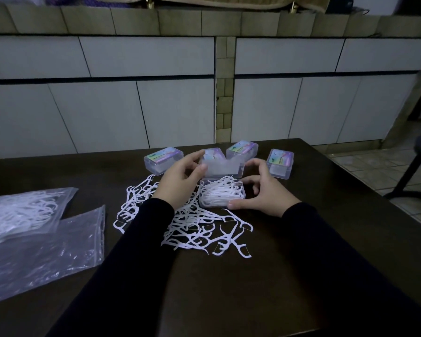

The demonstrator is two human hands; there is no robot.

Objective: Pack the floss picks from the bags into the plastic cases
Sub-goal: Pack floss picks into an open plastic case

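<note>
- The left hand point(180, 180) pinches the raised clear lid of the open case point(221, 192), a rectangular plastic box full of white floss picks.
- The right hand point(265, 190) curls round its right side.
- Loose thin hooked picks point(199, 229) lie on the dark table point(229, 288).
- Four closed cases point(162, 159) stand behind.
- Two crinkled clear bags point(41, 249) lie left.

A dark table point(241, 276) carries a loose heap of white floss picks point(195, 229), an open clear case point(221, 193) packed with picks, three shut cases point(162, 159) behind it (labels up), and two plastic bags point(34, 239) at the left, one holding picks.
</note>
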